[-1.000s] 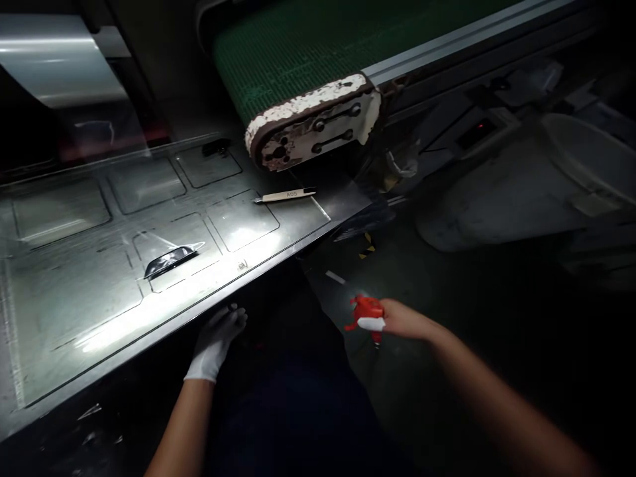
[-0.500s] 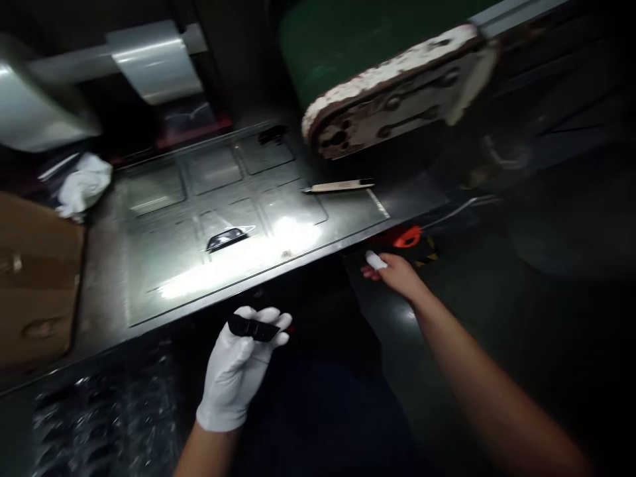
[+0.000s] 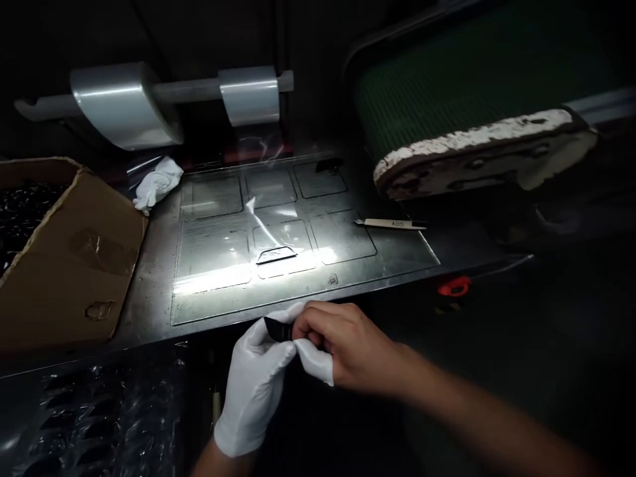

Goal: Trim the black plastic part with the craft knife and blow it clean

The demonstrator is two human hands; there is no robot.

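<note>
The gloved left hand point(image 3: 253, 391) and bare right hand point(image 3: 348, 344) are closed, pinching a small black strip point(image 3: 278, 329) between them, just below the steel plate point(image 3: 149, 298).

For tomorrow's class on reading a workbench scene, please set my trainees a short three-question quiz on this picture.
1. What do the left hand and right hand hold between them?
A. A roll of clear film
B. A black piece
C. A crumpled white cloth

2. True or false: the tweezers lie on the metal plate.

3. Which hand wears the full white glove?

Key: 1. B; 2. True; 3. The left hand.
</note>
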